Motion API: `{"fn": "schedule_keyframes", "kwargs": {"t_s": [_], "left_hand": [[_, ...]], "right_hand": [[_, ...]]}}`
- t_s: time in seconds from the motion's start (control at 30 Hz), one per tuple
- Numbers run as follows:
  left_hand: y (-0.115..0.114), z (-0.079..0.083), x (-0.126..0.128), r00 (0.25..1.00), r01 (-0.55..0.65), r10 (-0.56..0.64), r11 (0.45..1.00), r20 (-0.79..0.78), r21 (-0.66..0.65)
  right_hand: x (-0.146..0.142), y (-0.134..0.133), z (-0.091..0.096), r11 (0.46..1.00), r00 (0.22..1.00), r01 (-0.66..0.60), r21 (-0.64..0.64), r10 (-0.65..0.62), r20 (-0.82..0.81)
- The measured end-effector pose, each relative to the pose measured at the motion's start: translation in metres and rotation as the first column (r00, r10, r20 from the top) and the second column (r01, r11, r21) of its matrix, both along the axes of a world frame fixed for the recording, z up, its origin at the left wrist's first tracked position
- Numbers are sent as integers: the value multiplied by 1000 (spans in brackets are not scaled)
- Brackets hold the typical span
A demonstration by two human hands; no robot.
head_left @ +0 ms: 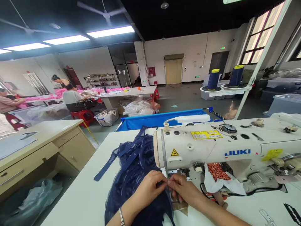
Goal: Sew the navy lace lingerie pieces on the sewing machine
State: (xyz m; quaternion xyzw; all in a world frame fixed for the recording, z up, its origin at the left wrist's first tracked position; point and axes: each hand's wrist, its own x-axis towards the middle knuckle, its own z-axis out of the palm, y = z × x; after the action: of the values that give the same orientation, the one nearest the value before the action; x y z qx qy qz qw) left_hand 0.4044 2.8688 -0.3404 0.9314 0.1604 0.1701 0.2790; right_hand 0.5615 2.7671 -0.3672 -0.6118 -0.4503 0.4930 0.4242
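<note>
My left hand [149, 188] is closed in a pinch, thumb against fingers, just in front of the needle area of a white JUKI sewing machine [183, 149]. Almost touching it at the fingertips, my right hand [182, 186] pinches too, its fingers curled. Whatever lies between the fingertips is too small and covered to make out. A heap of navy blue sheer fabric [131, 175] with strap-like ends lies under and beside my left hand, spread over the white sewing table [77, 191]. The needle and presser foot are partly hidden behind my hands.
Red bits in a white wrapping [217, 172] sit under the machine arm. Navy thread cones [213, 81] stand on a rack behind. A blue cloth bin [162, 120] borders the table's far edge. A beige desk [70, 138] is at left; several people work farther back.
</note>
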Motion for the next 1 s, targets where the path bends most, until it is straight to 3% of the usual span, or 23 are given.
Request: {"fn": "schedule_keyframes", "kwargs": {"t_s": [0.3, 0.5, 0.7, 0.87, 1.0], "left_hand": [[4, 3, 2, 1000, -30, 30, 1000, -5, -1], [5, 4, 3, 997, -82, 79, 982, -23, -168], [5, 0, 4, 995, -95, 92, 968, -24, -231], [4, -2, 4, 995, -99, 97, 970, -21, -223], [4, -3, 5, 997, -75, 73, 978, -13, -196]], "right_hand": [[1, 5, -1, 993, 993, 114, -6, -114, 4], [6, 7, -4, 997, 997, 75, 22, -75, 0], [5, 7, -4, 995, 994, 97, 10, -98, 46], [3, 9, 2, 999, 994, 53, -9, -52, 92], [1, 10, 4, 996, 986, 89, -20, -85, 146]]}}
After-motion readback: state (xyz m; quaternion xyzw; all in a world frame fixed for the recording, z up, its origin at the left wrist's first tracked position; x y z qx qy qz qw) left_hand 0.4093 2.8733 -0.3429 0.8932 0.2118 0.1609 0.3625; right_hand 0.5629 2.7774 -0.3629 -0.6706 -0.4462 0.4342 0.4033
